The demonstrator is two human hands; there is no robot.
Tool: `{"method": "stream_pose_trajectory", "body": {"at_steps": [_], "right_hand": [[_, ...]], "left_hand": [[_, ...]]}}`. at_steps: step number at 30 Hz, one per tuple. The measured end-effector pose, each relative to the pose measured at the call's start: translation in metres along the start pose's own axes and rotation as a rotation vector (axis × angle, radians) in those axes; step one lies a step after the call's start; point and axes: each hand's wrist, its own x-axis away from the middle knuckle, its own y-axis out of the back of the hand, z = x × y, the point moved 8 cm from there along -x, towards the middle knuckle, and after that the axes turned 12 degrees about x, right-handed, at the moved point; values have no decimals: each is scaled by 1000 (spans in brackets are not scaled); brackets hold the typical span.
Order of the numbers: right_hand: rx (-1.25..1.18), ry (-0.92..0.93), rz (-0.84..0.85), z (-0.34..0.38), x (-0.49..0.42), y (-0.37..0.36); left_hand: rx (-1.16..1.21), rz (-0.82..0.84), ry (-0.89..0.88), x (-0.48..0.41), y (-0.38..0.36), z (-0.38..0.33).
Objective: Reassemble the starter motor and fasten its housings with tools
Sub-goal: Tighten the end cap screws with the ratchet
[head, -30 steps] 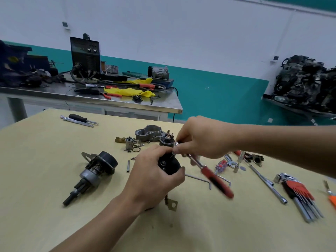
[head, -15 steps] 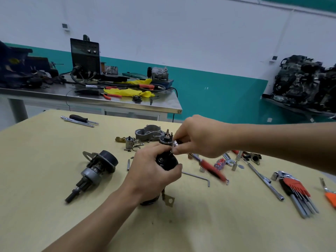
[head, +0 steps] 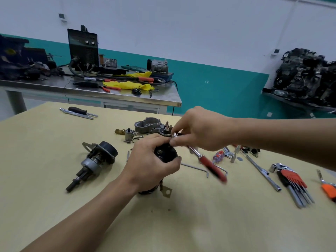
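Surface (head: 54, 179): pale yellow top; all starter parts and tools are laid out on it.
Drive assembly (head: 94, 160): shaft, gear and black end plate, lying on its side left of centre, well apart from the motor body; not fitted.
Left hand (head: 151, 166): wrapped round the motor body from the left, fingers and thumb curled round its upper end.
Right hand (head: 201, 131): fingers pinched on the head of the ratchet, just above the far edge of the motor body.
Motor body (head: 166, 153): black cylinder, held upright at centre. Its lower end seems to rest on the surface, with a metal tab (head: 167, 191) sticking out beside it. A fastener is seen on the top face.
Grey housing (head: 148, 124): cast nose piece lying behind the hands, unattached.
Ratchet (head: 212, 166): red handle trailing down and right, blurred. The head is hidden under the fingers, so engagement on a fastener cannot be confirmed.
Hex key set (head: 291, 180): red holder, far right, untouched.
Solenoid (head: 166, 129): between grey housing and right hand, loose on the surface.
Small parts (head: 130, 135): springs, clips and pins near the grey housing, not installed.
Progress: judged early to midway. One end of the motor body is being fastened. Drive assembly, grey housing, solenoid and small parts remain to be joined and bolted.
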Motion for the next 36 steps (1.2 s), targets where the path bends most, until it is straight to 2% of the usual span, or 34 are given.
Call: {"method": "stream_pose_trajectory", "body": {"at_steps": [2,3,4,7,9,11,13,17,21,26,28,31,36], "right_hand": [[-277,-230,86,-9,4,-13],[-324,-266,99,-7,6,-16],[-270,-237,74,-3,6,-14],[187,41,-45,15,3,1],[410,216,-32,25,10,4],[557,334,-16,30,14,0],[578,372,-41,32,16,0],[481,290,-45,25,12,2],[225,88,-31,16,5,5],[381,44,-33,25,7,-1],[366,2,-27,23,9,-1],[199,-97,-27,17,8,-1],[-326,-360,31,2,4,-13]], "left_hand": [[-4,15,-19,0,-2,-1],[2,19,-18,0,-2,0],[12,14,-15,0,-1,0],[20,-12,-2,-1,2,2],[10,-9,18,-2,2,5],[-3,-6,14,-2,1,6],[-15,0,14,-3,0,6],[-25,-22,8,-2,1,5],[-10,-34,13,0,0,5],[-31,-33,4,0,-1,2],[-34,-28,4,0,-2,2],[-34,-20,8,1,-3,2],[-7,-16,-7,1,-2,0]]}}
